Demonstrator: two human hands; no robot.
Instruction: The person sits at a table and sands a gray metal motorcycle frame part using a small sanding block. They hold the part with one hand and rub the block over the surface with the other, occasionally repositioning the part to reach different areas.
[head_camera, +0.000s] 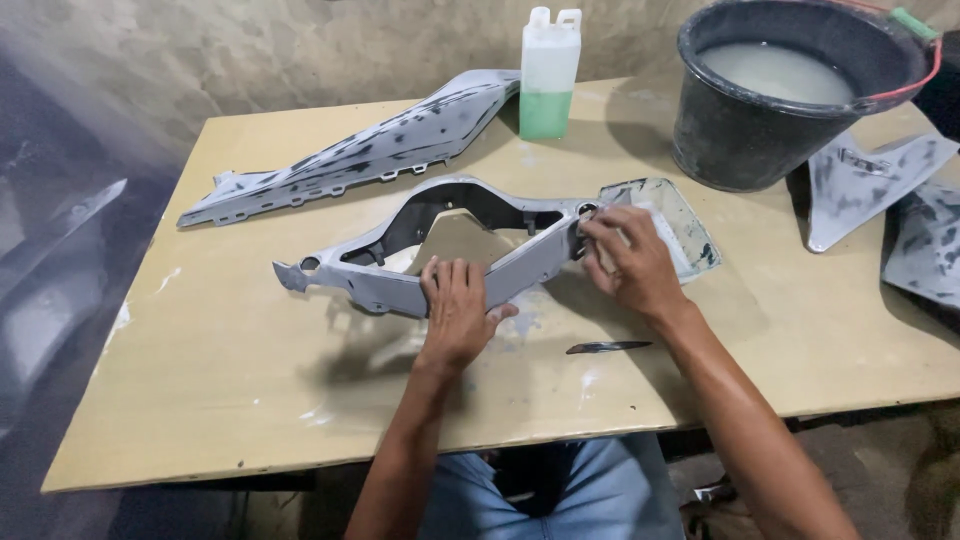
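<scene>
1. Four grey primed panels show. One open-framed panel (500, 255) lies under the hands, one long pointed panel (350, 150) lies behind it, and two more panels (865, 185) sit at the table's right edge, one partly cut off by the frame.
2. There is one bucket (790, 100), black, holding cloudy liquid, at the far right of the table (200, 370). One plastic bottle (549, 75) with green liquid in its lower part stands left of the bucket, touching the long panel's wide end. One small dark blade-like piece (608, 347) lies on the table near the right forearm.
3. The left hand (455, 315) rests flat, fingers together and extended, pressing on the framed panel's near rail.
4. The right hand (630, 262) has its fingers curled on the panel's right part, pinching at a spot near a round hole. Whether it holds a small pad or paper I cannot tell.
5. The framed panel sits mid-table, directly before the person. Its long axis runs left to right, slightly rising toward the far right. Its narrow, notched tip points left and its wider flared end points right, toward the bucket.
6. The long panel lies roughly parallel, its tip to the near left. Nothing lies between the hands and the framed panel. The person's blue-clad knees (600, 490) show below the table edge.
</scene>
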